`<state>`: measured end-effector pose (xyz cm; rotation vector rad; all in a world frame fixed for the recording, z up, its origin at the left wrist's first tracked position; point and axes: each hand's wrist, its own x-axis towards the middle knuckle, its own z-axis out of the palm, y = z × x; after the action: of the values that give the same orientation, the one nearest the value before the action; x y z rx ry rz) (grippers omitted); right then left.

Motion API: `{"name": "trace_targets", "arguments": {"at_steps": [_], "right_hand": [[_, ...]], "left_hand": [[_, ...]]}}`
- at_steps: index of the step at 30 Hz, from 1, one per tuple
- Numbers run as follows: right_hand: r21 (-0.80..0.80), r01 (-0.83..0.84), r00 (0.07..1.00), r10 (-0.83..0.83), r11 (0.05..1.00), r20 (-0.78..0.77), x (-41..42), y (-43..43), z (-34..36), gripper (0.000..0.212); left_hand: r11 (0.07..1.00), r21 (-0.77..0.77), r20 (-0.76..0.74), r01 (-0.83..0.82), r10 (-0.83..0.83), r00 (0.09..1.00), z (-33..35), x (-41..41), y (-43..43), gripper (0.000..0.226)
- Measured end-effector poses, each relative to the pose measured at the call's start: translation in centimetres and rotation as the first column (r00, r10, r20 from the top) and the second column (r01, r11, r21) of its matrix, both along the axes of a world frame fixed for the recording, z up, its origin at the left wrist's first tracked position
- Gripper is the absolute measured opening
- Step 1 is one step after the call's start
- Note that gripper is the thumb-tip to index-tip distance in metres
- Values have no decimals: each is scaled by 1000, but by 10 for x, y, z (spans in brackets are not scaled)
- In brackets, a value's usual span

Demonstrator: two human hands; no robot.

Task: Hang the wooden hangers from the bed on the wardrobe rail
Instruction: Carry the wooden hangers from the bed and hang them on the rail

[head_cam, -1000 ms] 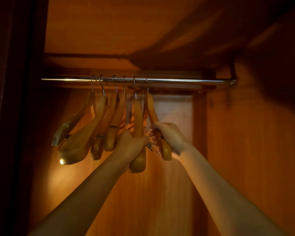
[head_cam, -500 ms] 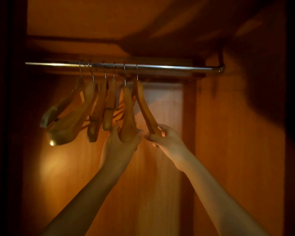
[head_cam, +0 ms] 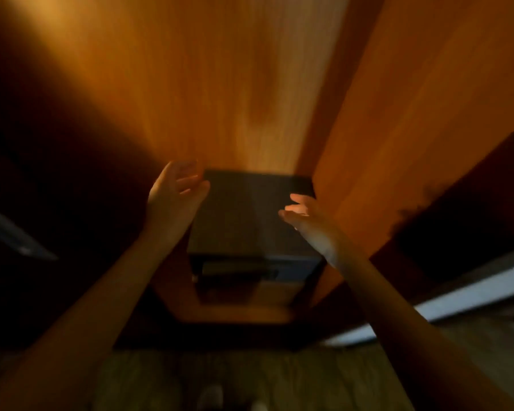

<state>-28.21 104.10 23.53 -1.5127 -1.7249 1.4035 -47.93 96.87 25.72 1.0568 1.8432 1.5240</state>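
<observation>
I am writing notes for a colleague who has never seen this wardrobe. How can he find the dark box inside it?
Look into the orange-brown wardrobe, down along its back panel to the bottom. The dark box stands there against the right wall, between the two open hands. It is the only grey-black, square-edged thing among warm wood.

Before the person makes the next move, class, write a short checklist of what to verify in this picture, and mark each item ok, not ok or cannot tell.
1. Left hand empty, fingers spread: ok.
2. Right hand empty and open: ok.
3. Hangers and rail in view to confirm they hang properly: not ok, neither shows in the head view.
4. More hangers left on the bed: cannot tell, the bed is not in view.
5. Hands clear of the dark box at the wardrobe bottom: cannot tell, they overlap it in the picture, which is blurred.
6. Floor underfoot free of obstacles: cannot tell, too dark.
</observation>
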Motion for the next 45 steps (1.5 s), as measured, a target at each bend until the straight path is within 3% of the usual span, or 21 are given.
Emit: {"name": "trace_targets", "arguments": {"at_steps": [4,7,11,16,22,25,27,30,33,36,42,45], "right_hand": [[-214,66,995,-50,975,81,23,-49,-95,54],[-312,128,985,-83,941,153,44,-95,-152,47],[-474,246,958,-139,845,250,82,-164,-209,23],[-683,372,920,-151,629,362,112,-245,-245,44],[-701,549,834,-351,454,426,124,-334,-262,32],[-664,605,793,-412,439,449,120,-367,-266,34],[-679,565,822,-393,469,412,117,-387,-268,27],[-685,544,837,-371,485,402,114,-419,-274,38],[-673,614,778,-460,411,429,112,-450,-276,46],[-723,615,743,-538,314,398,117,-469,-271,41],[-718,672,595,-710,182,377,167,-524,-262,27],[-674,726,494,-782,132,379,200,-559,-251,24]], "left_hand": [[972,-237,44,4,7,999,-91,9,-41,39],[899,-437,73,30,2,997,-154,18,-81,39],[726,-674,151,137,-46,987,-221,25,-144,36],[416,-893,165,171,-51,985,-267,32,-198,37],[222,-913,265,343,-316,911,-280,37,-214,35],[185,-901,267,393,-477,837,-282,39,-187,33],[143,-898,275,417,-558,783,-279,48,-158,36],[176,-897,230,405,-595,770,-277,69,-122,40],[210,-870,224,447,-639,736,-273,96,-114,37],[163,-854,257,493,-693,674,-272,131,-120,35],[-21,-885,264,465,-846,464,-279,210,-185,33],[-66,-895,234,440,-911,339,-292,241,-224,28]]}}
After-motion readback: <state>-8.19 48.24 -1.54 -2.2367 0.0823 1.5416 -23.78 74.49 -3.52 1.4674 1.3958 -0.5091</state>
